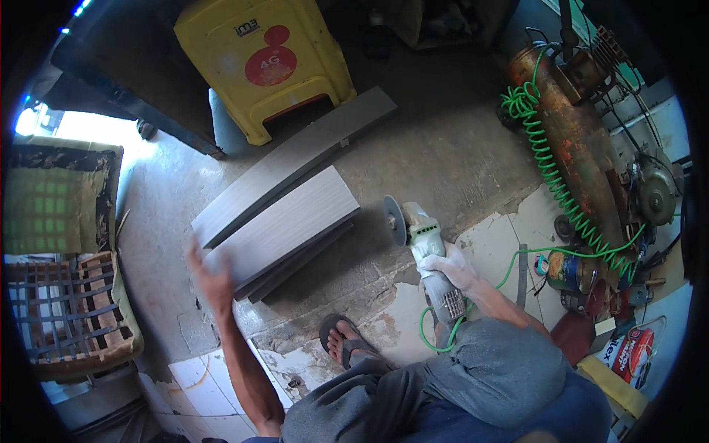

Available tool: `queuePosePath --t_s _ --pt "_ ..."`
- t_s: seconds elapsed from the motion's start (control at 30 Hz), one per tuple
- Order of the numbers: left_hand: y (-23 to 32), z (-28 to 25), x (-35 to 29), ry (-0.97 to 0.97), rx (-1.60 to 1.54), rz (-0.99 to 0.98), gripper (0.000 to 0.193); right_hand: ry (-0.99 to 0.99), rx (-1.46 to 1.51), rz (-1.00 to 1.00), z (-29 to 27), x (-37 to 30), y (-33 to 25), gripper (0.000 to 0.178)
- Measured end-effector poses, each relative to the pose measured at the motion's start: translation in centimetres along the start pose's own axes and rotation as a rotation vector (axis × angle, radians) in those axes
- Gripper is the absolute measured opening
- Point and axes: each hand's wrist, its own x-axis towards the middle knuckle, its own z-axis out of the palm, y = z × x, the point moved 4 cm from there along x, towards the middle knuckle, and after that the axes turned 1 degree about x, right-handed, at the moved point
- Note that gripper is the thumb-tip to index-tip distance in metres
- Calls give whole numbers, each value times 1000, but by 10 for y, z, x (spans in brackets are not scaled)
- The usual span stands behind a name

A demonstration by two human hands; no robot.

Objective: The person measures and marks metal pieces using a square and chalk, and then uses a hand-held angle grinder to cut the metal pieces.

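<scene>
My right hand (pixel 454 269) is closed around the body of a pale, dusty angle grinder (pixel 425 238). The grinder's thin dark disc (pixel 395 221) points up and left, apart from the boards. At the near left end of a light grey board (pixel 288 221) is my left hand (pixel 213 284), slightly blurred, its fingers apart and holding nothing. Whether it touches the board I cannot tell. Darker boards (pixel 295 260) lie stacked beneath that one. Just beyond, a longer grey board (pixel 295 164) rests at a slant.
A yellow plastic stool (pixel 221 52) stands past the long board. To the right are a rusty compressor tank (pixel 572 159) and a coiled green hose (pixel 550 170). A worn chair frame (pixel 74 310) is at left. My sandalled foot (pixel 343 340) is on the broken tile floor.
</scene>
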Motion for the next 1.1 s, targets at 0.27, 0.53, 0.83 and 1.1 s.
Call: queuePosePath --t_s 0.27,0.53,0.83,1.1 --pt "121 103 23 -734 520 349 111 -26 -260 -95 26 7 -15 63" --pt "120 107 13 -720 488 403 107 12 -400 -117 27 7 -17 68" --pt "119 105 15 -717 478 390 108 5 -431 -141 29 13 -21 71" --pt "118 106 14 -712 489 390 108 9 -457 -142 35 7 -38 69"
